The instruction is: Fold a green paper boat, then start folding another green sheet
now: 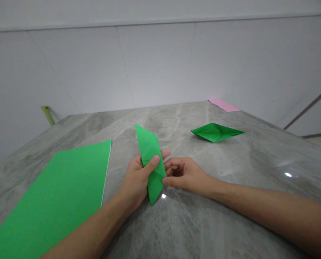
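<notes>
A folded green paper (148, 145), long with slanted pointed ends, is tilted up above the table. My left hand (138, 176) grips it, thumb across the front and fingers behind. At its lower right edge, my right hand (186, 174) pinches the paper between thumb and curled fingers; those fingertips are partly hidden behind it. Farther back on the right lies a folded green paper boat (215, 132), pointed at both ends with its middle opened out.
A stack of green paper sheets (60, 190) lies on the left of the grey marbled table (217, 223). Near the far right edge is a pink paper (225, 105). A white wall (155, 64) stands behind the table.
</notes>
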Available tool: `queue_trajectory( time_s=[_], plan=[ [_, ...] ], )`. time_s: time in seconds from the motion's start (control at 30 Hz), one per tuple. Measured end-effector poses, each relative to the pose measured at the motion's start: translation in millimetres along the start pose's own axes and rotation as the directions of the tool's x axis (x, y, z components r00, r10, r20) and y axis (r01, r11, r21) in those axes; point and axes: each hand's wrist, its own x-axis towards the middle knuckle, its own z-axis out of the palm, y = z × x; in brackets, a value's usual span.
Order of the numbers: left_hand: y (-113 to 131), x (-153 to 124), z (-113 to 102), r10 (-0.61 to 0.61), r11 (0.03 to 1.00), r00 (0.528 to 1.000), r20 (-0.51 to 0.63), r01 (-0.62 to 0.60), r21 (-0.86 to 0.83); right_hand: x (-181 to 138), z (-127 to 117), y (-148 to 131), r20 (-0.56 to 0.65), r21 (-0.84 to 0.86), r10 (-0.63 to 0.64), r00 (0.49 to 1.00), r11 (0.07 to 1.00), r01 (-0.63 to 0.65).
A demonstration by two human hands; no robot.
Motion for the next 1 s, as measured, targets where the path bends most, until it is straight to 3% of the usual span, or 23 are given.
queue_trajectory(
  time_s=[0.13,0.4,0.5,0.7,1.0],
  plan=[
    [4.3,-1.5,0.1,0.015,0.999,0.999,-0.028,-0.016,-0.051,-3.0,0.8,2.0,0.059,-0.094,-0.017,0.998,0.995,0.022],
    [6.5,-2.5,3.3,-0.036,0.995,0.999,0.000,0.036,-0.090,-5.8,2.4,-3.2,0.053,-0.147,-0.099,0.994,0.983,0.106],
    [6.6,-0.3,3.0,-0.037,0.993,0.999,-0.032,0.034,-0.112,-6.6,3.3,-4.2,0.007,-0.178,-0.127,0.992,0.976,0.126],
    [4.1,4.3,-2.2,0.038,0.995,0.998,-0.046,-0.043,-0.093,-8.0,2.3,-6.2,-0.198,-0.182,-0.131,0.971,0.979,0.095],
    [0.2,3.4,-1.4,0.033,0.999,0.999,-0.034,-0.033,-0.002,-9.2,-0.9,-9.3,-0.179,-0.420,-0.329,0.927,0.878,0.231]
  ],
)
